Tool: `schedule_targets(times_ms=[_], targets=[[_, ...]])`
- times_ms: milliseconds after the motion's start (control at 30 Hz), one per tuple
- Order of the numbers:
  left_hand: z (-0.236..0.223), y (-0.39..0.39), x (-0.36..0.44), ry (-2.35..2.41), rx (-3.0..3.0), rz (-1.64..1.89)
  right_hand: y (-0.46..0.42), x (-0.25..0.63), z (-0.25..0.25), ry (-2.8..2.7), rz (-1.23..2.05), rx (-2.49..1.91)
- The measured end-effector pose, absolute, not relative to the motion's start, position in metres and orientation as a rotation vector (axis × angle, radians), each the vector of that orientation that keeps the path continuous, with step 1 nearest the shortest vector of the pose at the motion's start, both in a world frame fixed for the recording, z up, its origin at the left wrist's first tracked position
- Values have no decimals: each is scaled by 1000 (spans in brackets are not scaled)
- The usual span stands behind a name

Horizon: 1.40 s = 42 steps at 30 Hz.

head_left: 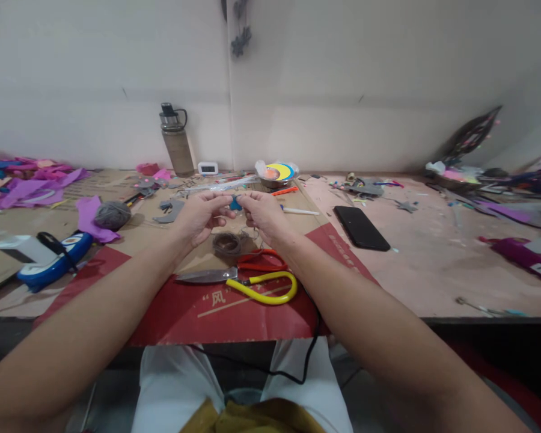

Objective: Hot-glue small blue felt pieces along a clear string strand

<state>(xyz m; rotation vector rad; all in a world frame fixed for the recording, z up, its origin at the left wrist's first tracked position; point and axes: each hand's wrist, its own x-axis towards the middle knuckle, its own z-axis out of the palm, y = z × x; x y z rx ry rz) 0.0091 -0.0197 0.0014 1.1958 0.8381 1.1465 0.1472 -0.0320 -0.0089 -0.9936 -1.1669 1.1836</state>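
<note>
Between my fingertips, over the middle of the table, is a small blue piece; its exact kind is too small to tell. My left hand pinches it from the left, the lower fingers loosely curled. From the other side my right hand pinches it with thumb and forefinger. Just below the hands lies a coil of grey-brown yarn. Nearer to me, scissors with one red and one yellow handle rest on a red printed sheet, blades pointing left.
A black phone lies to the right, a white pen beside my right hand. At left are a grey yarn ball, a blue device and purple scraps. Behind stand a bottle, a small clock and a bowl.
</note>
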Motion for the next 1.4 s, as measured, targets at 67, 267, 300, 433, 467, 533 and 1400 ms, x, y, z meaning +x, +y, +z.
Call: schedule_targets(times_ms=[67, 267, 300, 433, 467, 533, 1400], targets=[[2, -20, 9, 844, 1194, 1147, -33, 145, -9, -1180, 1147, -998], [1, -16, 7, 883, 1237, 1179, -35, 140, -10, -1226, 1103, -975], [1, -16, 7, 885, 1230, 1169, -35, 140, -10, -1220, 1120, -973], [1, -13, 6, 859, 1171, 1103, -32, 143, -11, -1129, 1230, -955], [0, -13, 6, 846, 1160, 1094, -32, 144, -11, -1100, 1257, -938], [0, -13, 7, 823, 1152, 1096, -31, 144, -12, -1040, 1310, -894], [-5, -10, 7, 918, 1292, 1370, -25, 158, -14, -1371, 1018, -1088]])
